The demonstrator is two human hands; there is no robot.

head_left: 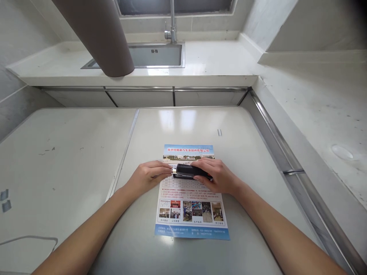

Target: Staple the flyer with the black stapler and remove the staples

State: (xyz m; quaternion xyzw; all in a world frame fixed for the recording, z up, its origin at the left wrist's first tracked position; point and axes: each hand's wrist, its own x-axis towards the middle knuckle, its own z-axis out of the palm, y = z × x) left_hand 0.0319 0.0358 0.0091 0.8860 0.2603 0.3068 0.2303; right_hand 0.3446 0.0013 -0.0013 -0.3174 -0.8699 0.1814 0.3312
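Observation:
A printed flyer point(190, 214) with a red heading and photos lies flat on the pale table point(229, 137) in front of me. A black stapler point(187, 170) lies across its upper half. My right hand point(219, 176) is wrapped over the stapler's right end, fingers curled on top. My left hand point(149, 175) rests on the flyer's left edge, its fingertips pinched at the stapler's pale left tip.
A steel sink point(155, 55) with a tap point(172, 26) sits in the white counter point(212, 61) behind the table. A grey pipe point(100, 34) hangs down at upper left. More counter point(321, 107) runs along the right, behind a metal rail.

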